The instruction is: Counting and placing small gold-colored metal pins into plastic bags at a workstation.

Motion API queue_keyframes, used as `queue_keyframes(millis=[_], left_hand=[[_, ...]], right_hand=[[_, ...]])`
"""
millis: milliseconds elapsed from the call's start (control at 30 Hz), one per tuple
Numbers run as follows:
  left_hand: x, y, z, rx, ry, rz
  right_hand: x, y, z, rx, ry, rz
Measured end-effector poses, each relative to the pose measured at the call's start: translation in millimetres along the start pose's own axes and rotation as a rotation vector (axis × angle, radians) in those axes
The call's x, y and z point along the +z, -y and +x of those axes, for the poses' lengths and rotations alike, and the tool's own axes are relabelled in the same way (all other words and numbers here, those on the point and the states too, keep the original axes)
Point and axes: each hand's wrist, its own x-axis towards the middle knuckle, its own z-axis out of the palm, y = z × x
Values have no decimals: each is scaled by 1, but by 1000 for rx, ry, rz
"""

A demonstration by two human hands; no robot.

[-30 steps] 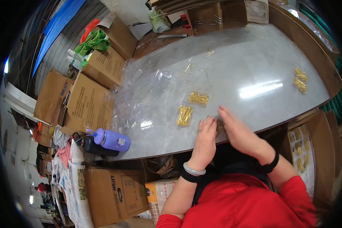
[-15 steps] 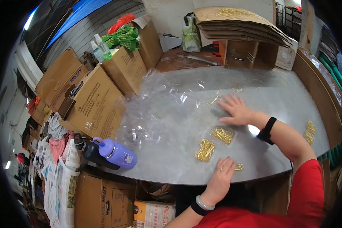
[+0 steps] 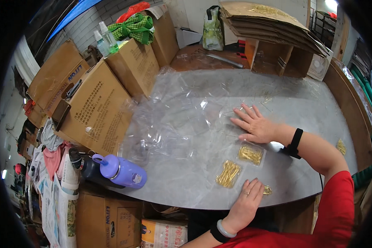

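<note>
My right hand (image 3: pixel 255 125) flat, fingers spread on clear bags (image 3: pixel 182 120) mid-frame, left hand (image 3: pixel 247 201) open on bench (image 3: pixel 301 99) edge, half hiding gold clips (image 3: pixel 267 190), grasping nothing.

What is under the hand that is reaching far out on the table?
The right hand lies flat on thin clear plastic bags spread over the grey table. Whatever sits directly beneath the palm is covered, so I cannot tell.

Two packets of pins (image 3: pixel 228 173) lie between the hands on the table (image 3: pixel 301 103). Plastic bags (image 3: pixel 169 120) spread left of them, bottle (image 3: pixel 120 170) at the near-left edge
</note>
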Motion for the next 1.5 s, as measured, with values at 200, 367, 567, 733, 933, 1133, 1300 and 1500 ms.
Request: queue_keyframes(millis=[200,367,567,733,933,1133,1300,1500], left_hand=[[0,-2,-2,-9,-21,-4],[2,-3,-5,1,-25,7],[5,1,-7,15,-26,19],[1,2,-4,46,-7,28],[3,5,-4,65,0,1],[3,3,-6,84,8,-7],[-3,2,-6,90,46,-3],[-1,-4,-8,76,24,-71]], right_hand=[[-2,11,20,-68,-59,-151],[-9,-14,28,188,107,-150],[8,-24,-44,41,13,94],[3,21,-119,124,-52,218],[2,42,-161,214,-128,398],[14,-43,-143,443,-231,452],[7,-35,-131,292,-64,337],[5,53,-185,30,-115,336]])
